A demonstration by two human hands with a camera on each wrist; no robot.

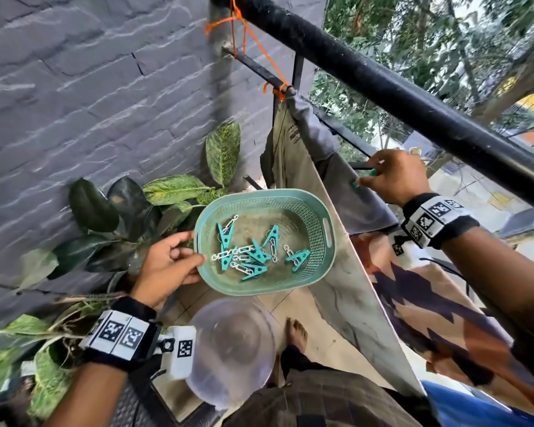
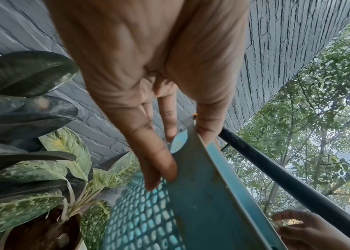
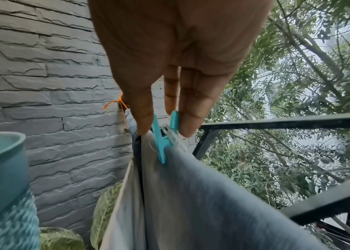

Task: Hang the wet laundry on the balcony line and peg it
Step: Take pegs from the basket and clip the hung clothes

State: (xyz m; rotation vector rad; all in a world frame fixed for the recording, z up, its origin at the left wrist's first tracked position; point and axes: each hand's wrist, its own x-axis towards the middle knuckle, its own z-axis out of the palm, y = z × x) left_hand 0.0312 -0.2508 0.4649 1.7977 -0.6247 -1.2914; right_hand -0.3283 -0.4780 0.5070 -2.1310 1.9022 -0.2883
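My left hand point(image 1: 179, 257) grips the left rim of a teal mesh basket point(image 1: 329, 229), thumb over the rim and fingers beneath; the basket point(image 2: 201, 203) fills the left wrist view. Several teal pegs point(image 1: 247, 254) lie loose inside. My right hand point(image 1: 392, 177) pinches one teal peg point(image 3: 163, 140) between thumb and fingers, its jaws set on the top edge of a grey garment point(image 3: 212, 194) draped over the line. A beige garment point(image 1: 293, 167) hangs beside it toward the wall, and a brown patterned cloth point(image 1: 429, 303) hangs nearer me.
An orange cord point(image 1: 259, 50) is tied to the rail by the grey stone wall point(image 1: 74, 87). A thick black railing point(image 1: 383, 84) runs above the line. Potted plants point(image 1: 173, 192) crowd the left. A clear plastic tub point(image 1: 232, 349) sits on the floor by my bare foot point(image 1: 296, 334).
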